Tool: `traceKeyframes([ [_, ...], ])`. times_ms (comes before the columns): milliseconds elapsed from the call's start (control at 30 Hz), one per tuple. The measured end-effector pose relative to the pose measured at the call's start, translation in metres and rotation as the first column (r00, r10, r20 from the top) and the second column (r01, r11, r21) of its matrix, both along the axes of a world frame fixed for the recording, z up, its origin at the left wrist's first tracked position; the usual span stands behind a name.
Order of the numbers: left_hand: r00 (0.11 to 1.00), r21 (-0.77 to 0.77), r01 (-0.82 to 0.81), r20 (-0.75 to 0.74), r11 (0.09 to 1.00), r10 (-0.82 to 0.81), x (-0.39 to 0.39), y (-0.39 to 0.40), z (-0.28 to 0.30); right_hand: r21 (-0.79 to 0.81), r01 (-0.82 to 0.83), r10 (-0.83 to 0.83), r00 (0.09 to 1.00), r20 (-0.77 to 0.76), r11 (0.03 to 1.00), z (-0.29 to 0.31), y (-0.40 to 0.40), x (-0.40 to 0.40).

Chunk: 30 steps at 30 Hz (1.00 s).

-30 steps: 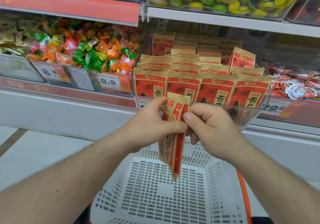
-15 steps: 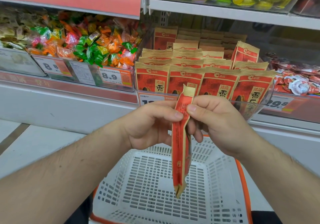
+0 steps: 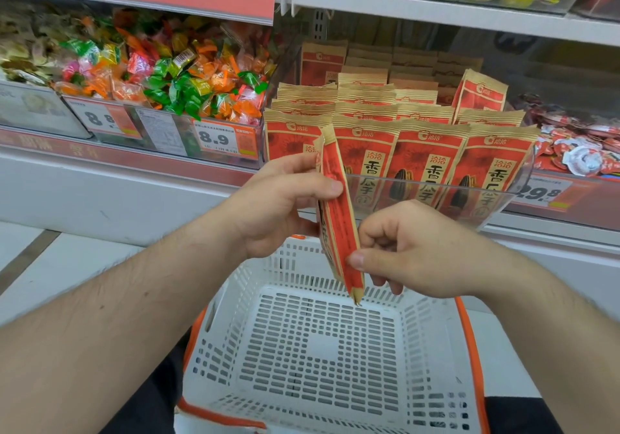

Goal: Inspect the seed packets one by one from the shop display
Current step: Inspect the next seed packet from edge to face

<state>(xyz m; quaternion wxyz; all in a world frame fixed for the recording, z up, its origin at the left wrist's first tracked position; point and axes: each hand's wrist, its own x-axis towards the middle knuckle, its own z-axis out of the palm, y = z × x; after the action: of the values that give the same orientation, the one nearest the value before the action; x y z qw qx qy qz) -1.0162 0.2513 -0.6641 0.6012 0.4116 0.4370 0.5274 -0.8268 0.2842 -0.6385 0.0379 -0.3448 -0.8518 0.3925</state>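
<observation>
A red and tan seed packet (image 3: 339,218) hangs edge-on in front of me, tilted with its top to the left. My left hand (image 3: 281,205) pinches its upper part between thumb and fingers. My right hand (image 3: 406,249) pinches its lower edge with the thumb on the near side. Behind them, rows of the same seed packets (image 3: 426,151) stand upright in a clear display bin (image 3: 496,198) on the shelf.
A white perforated shopping basket (image 3: 335,359) with orange trim sits below my hands. A bin of wrapped candies (image 3: 174,74) with an 8.9 price tag is at the left. Red and white small packs (image 3: 577,145) lie at the right. Shelves run above.
The packet has risen and tilted. My left hand moved up to grip its top, while my right hand slid down from the top to its lower edge.
</observation>
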Motion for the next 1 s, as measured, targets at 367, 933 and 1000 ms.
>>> traceKeyframes([
  [367, 0.999, -0.020, 0.012, 0.041, 1.000, -0.012, 0.000, 0.002, -0.005, -0.116, -0.031, 0.029, 0.999, -0.017, 0.993, -0.004, 0.007, 0.004],
  [933, 0.931, 0.128, 0.210, 0.276, 0.969, -0.238, -0.004, -0.001, -0.011, -0.277, 0.188, -0.259, 0.935, -0.244, 0.942, -0.028, 0.012, -0.004],
  [1000, 0.969, 0.113, 0.118, 0.206, 0.987, -0.140, -0.002, -0.002, -0.009, -0.275, 0.240, -0.316, 0.906, -0.282, 0.931, -0.028, 0.012, -0.006],
])
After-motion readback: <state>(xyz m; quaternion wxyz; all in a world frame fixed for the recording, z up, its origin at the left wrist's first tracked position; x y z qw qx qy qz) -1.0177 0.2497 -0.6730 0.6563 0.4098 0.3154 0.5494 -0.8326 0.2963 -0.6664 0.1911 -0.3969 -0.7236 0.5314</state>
